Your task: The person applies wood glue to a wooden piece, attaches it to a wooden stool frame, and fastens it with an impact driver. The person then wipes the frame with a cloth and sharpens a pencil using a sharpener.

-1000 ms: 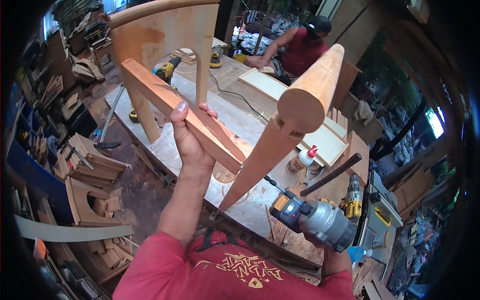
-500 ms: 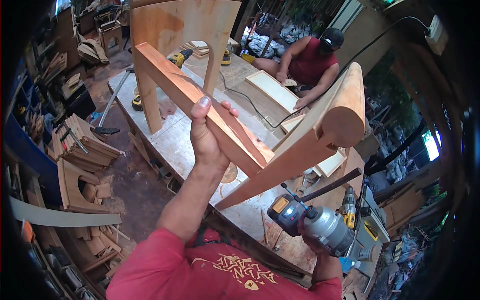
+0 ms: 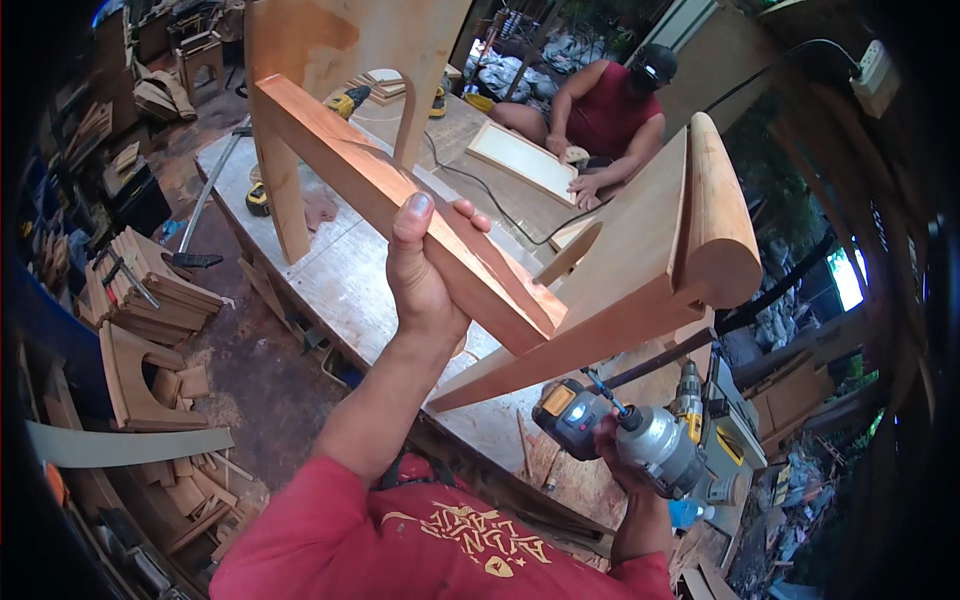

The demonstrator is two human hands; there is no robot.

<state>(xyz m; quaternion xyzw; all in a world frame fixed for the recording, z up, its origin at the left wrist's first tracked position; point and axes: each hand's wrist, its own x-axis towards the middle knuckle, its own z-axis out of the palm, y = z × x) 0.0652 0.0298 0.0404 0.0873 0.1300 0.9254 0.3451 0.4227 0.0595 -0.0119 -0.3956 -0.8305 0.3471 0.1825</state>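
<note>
My left hand (image 3: 425, 270) is wrapped round a reddish wooden bar (image 3: 340, 150), thumb along its near face. The bar slants across between two upright wooden panels. Its far end is by the left panel (image 3: 350, 50), which has an arched cutout. The near end lies against or just in front of the right panel (image 3: 630, 270), which has a rounded roll along its top; I cannot tell if they are joined. Low on the right, my right hand (image 3: 617, 462) grips a cordless driver (image 3: 655, 445) with a grey body and a battery. The driver partly hides the fingers.
The panels stand on a worn worktable (image 3: 340, 290). A yellow drill (image 3: 348, 101) lies behind the bar; another drill (image 3: 690, 400) is beyond the driver. Opposite, a co-worker (image 3: 610, 120) handles a framed panel (image 3: 520, 160). A bar clamp (image 3: 210, 190) leans at the left edge.
The right panel has shifted right in view and the left panel slightly left. The bar's near end moved right, and the driver moved slightly up. Both hands keep their holds.
</note>
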